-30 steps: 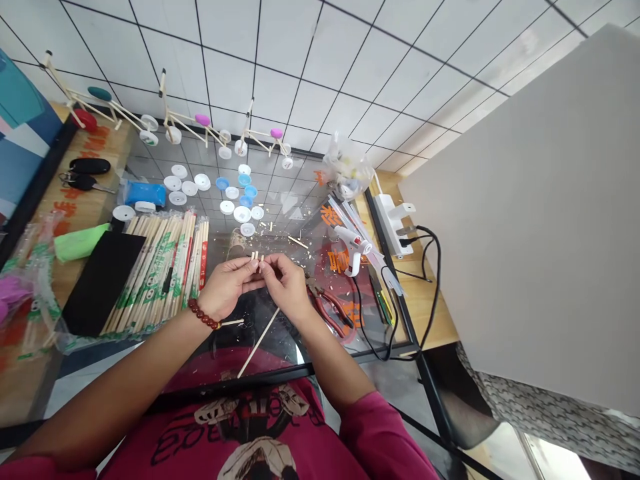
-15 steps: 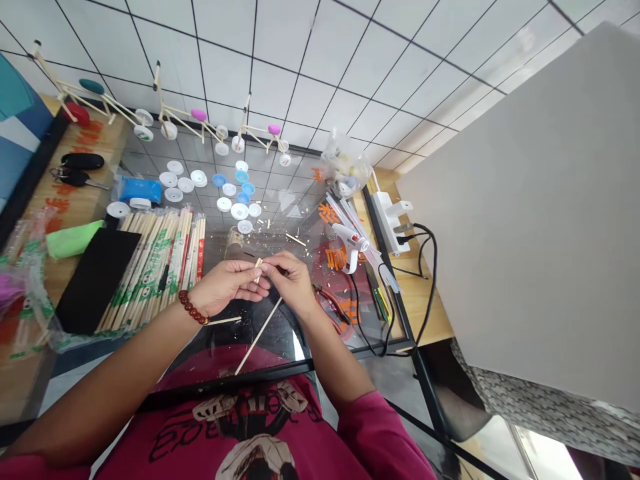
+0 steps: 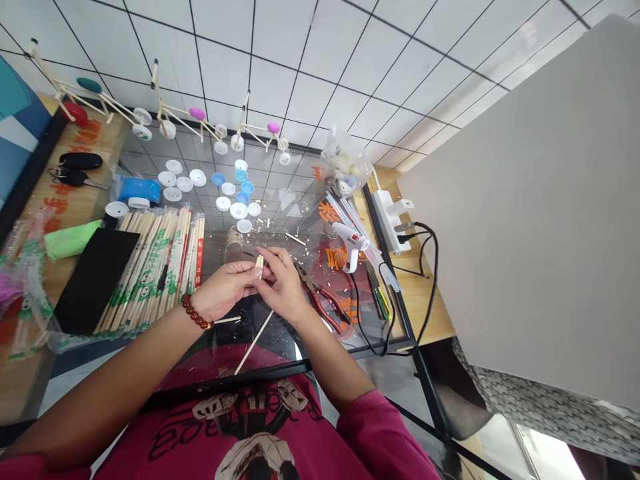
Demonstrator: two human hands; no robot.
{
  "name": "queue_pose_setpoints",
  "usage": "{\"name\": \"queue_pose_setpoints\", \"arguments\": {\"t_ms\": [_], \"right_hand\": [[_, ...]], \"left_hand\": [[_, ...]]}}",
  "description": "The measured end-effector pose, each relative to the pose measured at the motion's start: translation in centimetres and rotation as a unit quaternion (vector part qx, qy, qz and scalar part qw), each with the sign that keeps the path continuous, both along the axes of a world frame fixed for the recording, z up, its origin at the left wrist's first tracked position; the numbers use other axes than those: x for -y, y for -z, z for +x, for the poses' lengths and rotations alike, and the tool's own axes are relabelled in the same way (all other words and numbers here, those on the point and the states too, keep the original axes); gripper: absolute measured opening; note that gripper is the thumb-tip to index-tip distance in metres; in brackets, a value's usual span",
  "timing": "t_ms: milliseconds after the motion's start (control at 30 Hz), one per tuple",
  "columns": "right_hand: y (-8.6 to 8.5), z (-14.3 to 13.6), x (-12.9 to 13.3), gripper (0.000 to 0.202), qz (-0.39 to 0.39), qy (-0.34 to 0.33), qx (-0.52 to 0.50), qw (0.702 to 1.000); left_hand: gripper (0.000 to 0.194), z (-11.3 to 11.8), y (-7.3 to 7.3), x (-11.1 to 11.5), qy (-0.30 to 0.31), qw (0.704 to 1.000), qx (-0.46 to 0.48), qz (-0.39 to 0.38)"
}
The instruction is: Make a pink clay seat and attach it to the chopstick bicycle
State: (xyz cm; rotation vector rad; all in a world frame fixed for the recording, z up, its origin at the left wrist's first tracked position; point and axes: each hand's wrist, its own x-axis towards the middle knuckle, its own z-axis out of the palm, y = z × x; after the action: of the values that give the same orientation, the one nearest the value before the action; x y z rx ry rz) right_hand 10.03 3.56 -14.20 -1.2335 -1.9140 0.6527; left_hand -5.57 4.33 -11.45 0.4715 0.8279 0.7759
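Observation:
Short pieces of wooden stick (image 3: 259, 261) stand upright, side by side, between the fingertips of both hands. My left hand (image 3: 225, 288), with a beaded bracelet at the wrist, pinches them between thumb and fingers. From the other side, my right hand (image 3: 284, 285) closes on the same pieces, its fingers curled behind them. Just right of that hand lie red-handled pliers (image 3: 327, 300) on the glass table. A long thin stick (image 3: 254, 343) slants toward the table's front edge below the hands, and another stick (image 3: 227, 321) shows beside the left wrist.
Wrapped chopsticks (image 3: 150, 267) and a black sheet (image 3: 95, 280) lie at left. White and blue bottle caps (image 3: 239, 211) are spread behind the hands, near wood scraps. Small stick-built tricycles (image 3: 260, 133) line the back. A corded glue gun (image 3: 351, 245) and power strip (image 3: 389, 217) are at right.
The stick pieces have turned more upright and show more plainly. My right hand has shifted slightly left, with its fingers now behind them, uncovering more of the pliers.

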Motion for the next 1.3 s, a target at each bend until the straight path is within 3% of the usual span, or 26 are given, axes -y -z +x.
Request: {"name": "queue_pose_setpoints", "arguments": {"t_ms": [400,600,800,1000,1133,1300], "right_hand": [[-0.5,0.6,-0.7,0.040,-0.050,-0.048,-0.081,0.994],[-0.5,0.7,-0.8,0.066,-0.027,-0.048,-0.011,0.998],[-1.0,1.0,-0.8,0.038,-0.009,-0.042,0.012,0.999],[-0.9,1.0,-0.8,0.040,0.004,-0.060,0.021,0.998],[-0.5,1.0,-0.8,0.059,0.021,-0.074,0.005,0.997],[-0.6,1.1,-0.9,0.042,0.031,-0.078,0.007,0.996]], "left_hand": [[0.012,-0.2,0.4,-0.1,0.037,0.996,0.052,-0.061],[0.010,0.2,0.3,0.2,-0.024,0.998,0.002,-0.064],[0.018,0.4,-0.2,0.4,0.004,0.999,-0.002,-0.047],[0.014,0.1,-0.4,0.0,0.010,0.999,-0.003,-0.043],[0.014,0.1,-0.4,0.0,0.009,0.999,-0.015,-0.042],[0.017,0.3,-0.5,0.2,0.012,0.999,-0.011,-0.036]]}}
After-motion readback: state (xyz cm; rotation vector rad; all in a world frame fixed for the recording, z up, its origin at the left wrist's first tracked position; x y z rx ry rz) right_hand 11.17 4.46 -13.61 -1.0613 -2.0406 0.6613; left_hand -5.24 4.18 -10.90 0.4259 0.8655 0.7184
